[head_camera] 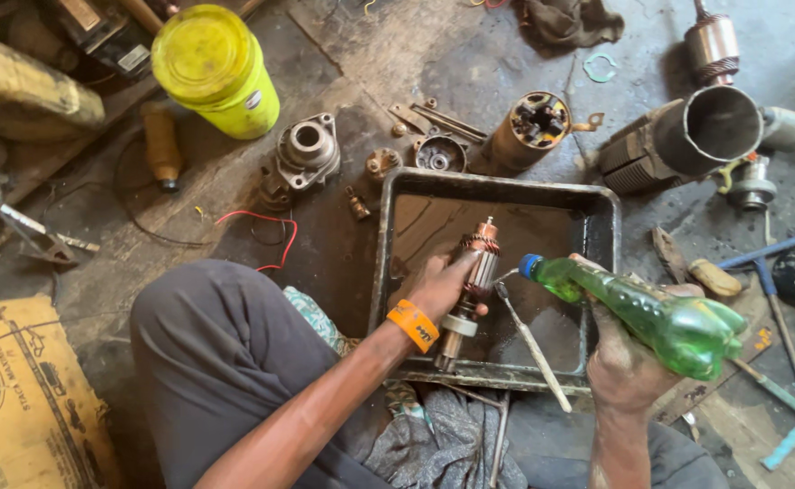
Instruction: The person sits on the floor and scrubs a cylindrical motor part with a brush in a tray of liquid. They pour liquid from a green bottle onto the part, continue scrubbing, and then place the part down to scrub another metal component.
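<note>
Right now my left hand (440, 288) is closed around the armature (472, 282), gripping it over the black tray (381, 263) that sits on the floor (352, 54) in front of my knees. The armature's long axis runs steeply, copper end up toward the tray's far edge, shaft end down toward the near edge, leaning a little right at the top. My right hand (628, 362) is closed on a green bottle (651, 312) and seems also to pinch a brush (529, 340) beneath it; I cannot tell exactly how the brush is held. The bottle lies nearly level, base out past the tray's right edge, blue nozzle pointing left at the armature's upper body and standing just beside it, not touching. The brush slants from near the nozzle down toward the tray's near edge. So the armature lies directly left of the bottle's mouth, and the left hand is the one already on it.

Beyond the tray's far edge lie a motor housing (526, 131), an end cap (307, 149) and a yellow jar (216, 68). A wide metal tube (687, 140) rests off the far right corner, and a red wire (275, 237) curls off the left edge.
</note>
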{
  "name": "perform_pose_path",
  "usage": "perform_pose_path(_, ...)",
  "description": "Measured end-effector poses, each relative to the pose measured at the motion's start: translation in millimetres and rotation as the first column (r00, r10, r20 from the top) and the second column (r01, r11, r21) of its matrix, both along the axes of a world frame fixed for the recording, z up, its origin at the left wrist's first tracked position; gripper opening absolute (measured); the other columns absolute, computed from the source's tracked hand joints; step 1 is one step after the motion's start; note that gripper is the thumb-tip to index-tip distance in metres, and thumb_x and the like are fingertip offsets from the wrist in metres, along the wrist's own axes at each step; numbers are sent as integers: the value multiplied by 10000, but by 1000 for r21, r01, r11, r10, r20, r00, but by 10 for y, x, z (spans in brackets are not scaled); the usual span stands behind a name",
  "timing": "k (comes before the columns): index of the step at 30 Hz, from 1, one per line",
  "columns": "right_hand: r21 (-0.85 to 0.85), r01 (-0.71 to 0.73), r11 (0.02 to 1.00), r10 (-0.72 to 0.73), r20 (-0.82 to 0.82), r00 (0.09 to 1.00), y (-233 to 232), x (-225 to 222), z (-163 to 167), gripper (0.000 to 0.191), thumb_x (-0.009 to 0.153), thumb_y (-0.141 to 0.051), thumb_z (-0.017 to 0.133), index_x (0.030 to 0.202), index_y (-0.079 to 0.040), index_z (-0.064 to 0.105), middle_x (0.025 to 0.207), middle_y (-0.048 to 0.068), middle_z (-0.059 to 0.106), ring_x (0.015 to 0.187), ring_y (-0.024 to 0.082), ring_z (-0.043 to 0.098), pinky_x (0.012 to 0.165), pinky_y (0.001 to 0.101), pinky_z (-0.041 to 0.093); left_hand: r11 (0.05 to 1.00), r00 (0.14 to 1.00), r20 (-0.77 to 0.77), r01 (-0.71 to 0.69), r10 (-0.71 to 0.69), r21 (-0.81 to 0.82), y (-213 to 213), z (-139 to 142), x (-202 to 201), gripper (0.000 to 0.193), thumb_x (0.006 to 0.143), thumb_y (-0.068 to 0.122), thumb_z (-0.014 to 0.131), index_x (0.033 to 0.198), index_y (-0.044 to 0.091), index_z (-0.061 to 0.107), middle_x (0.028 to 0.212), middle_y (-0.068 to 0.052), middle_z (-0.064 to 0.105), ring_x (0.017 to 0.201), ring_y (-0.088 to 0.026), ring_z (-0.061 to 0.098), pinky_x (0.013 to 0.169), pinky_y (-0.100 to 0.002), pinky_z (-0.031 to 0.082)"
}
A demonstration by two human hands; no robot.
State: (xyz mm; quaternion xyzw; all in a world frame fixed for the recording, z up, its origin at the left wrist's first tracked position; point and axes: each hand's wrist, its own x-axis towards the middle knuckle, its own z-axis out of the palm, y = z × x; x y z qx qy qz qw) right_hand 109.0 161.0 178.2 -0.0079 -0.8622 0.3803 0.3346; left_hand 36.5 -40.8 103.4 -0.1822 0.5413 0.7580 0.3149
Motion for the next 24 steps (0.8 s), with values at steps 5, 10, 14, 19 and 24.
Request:
perform_pose_path(5, -237, -53, 970, 56, 7, 998, -75, -1, 71, 386, 936, -56, 851, 1201, 20, 581, 1164, 58, 574, 1053, 160, 567, 1005, 284, 460, 980, 992, 71, -118, 108, 160, 40, -208, -11, 272, 1005, 314, 600, 1002, 43, 619, 750, -82, 657, 522, -190, 674, 411, -335, 544)
perform_pose_path(10, 32, -12, 999, 12, -12, 1000, -57, 8, -44, 305, 957, 0, 872, 1197, 16, 684, 1123, 106, 571, 1001, 213, 563, 908, 316, 461, 980, 984, 79, -169, 161, 103, 37, -264, 2, 250, 970, 232, 669, 1026, -8, 625, 789, -120, 681, 558, -211, 706, 475, -352, 600)
perform_pose_path(14, -102, -109, 989, 96, -130, 987, 5, 8, -295, 440, 1024, -115, 884, 1295, -9, 554, 1240, 72, 541, 1047, 178, 565, 931, 290, 501, 912, 945, 129, -324, 300, 251, 77, -294, -20, 229, 936, 143, 722, 1039, -33, 620, 808, -120, 663, 599, -202, 701, 520, -397, 648)
perform_pose_path(19, 21, -44, 999, 46, -123, 991, 81, 17, -502, 451, 995, -133, 864, 1295, -11, 550, 1181, 107, 552, 1063, 210, 568, 947, 325, 509, 911, 936, 201, -334, 289, 243, 32, -297, -17, 311, 943, 200, 746, 1036, -63, 608, 832, -160, 688, 604, -246, 726, 529, -376, 642)
perform_pose_path(24, -110, -107, 988, 102, -49, 994, 156, 31, -384, 421, 1003, -111, 840, 1298, -19, 554, 1129, 69, 621, 966, 167, 635, 897, 275, 574, 914, 925, 181, -365, 335, 174, 10, -161, -36, 342, 848, 205, 780, 1047, -3, 596, 860, -129, 724, 604, -230, 725, 534, -366, 645)
